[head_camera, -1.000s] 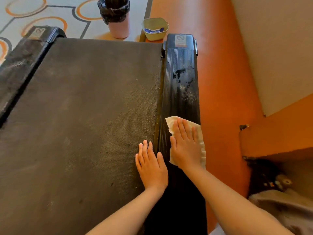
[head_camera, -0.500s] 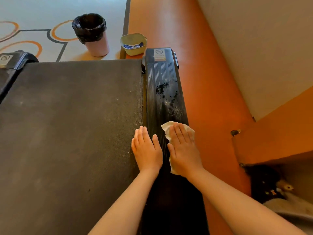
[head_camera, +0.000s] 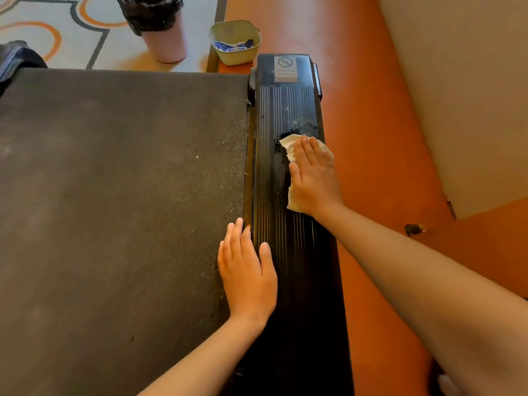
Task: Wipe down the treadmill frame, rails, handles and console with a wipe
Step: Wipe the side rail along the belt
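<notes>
The treadmill's black ribbed right side rail (head_camera: 285, 110) runs away from me beside the dark grey belt (head_camera: 114, 195). My right hand (head_camera: 313, 178) presses a white wipe (head_camera: 289, 145) flat on the rail with straight fingers, just short of a dusty, speckled patch (head_camera: 300, 125). My left hand (head_camera: 247, 272) lies flat across the belt's right edge and the rail, nearer to me, holding nothing. A warning sticker (head_camera: 285, 69) marks the rail's far end cap.
Beyond the treadmill's end stand a pink bin with a black liner (head_camera: 160, 27) and a small beige tub (head_camera: 235, 42) holding a blue packet. Orange floor (head_camera: 368, 138) runs along the right, with a beige wall (head_camera: 457, 95) beyond. The left rail's end cap (head_camera: 14, 58) shows top left.
My right hand has slid the wipe farther along the rail, toward its far end and the dusty patch. My left hand now sits well behind the right one instead of beside it.
</notes>
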Available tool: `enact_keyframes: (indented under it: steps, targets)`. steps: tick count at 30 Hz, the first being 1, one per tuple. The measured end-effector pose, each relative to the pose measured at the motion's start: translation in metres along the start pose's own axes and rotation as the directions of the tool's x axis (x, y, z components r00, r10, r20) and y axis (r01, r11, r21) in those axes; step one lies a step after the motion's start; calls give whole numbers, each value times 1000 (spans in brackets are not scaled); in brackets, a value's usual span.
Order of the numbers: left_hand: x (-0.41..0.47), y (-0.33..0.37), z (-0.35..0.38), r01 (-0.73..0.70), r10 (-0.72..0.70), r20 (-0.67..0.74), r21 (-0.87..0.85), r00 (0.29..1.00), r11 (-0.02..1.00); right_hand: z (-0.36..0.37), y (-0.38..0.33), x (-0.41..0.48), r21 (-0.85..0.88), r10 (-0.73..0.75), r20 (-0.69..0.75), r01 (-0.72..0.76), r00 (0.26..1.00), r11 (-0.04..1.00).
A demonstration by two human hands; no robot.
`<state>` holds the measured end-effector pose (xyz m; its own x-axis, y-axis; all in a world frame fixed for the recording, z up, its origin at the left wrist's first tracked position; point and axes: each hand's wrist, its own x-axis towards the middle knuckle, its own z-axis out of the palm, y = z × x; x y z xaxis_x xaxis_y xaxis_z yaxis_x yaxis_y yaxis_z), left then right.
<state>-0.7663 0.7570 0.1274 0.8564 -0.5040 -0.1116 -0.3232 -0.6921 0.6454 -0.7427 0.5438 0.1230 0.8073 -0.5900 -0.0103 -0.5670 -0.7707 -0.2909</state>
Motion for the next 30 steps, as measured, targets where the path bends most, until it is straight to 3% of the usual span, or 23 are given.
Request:
enact_keyframes:
  steps: [11,20,25,30]
  targets:
    - [1,0,3,-2,4,-46,33,999,999,-5,4,42,9,13,-25,-13,1000,1000]
    - [0,2,2,4,0,-49,83,999,997,3,-16,-54,-47,-5,53,8,999,999]
    - [1,2,4,2,3,-72,68,997,998,7,-29,-110,-122,-131,126,147,983,982]
    - [3,1,6,2,3,-78,69,997,998,5,-26,-91,-128,-285,147,303,947,944]
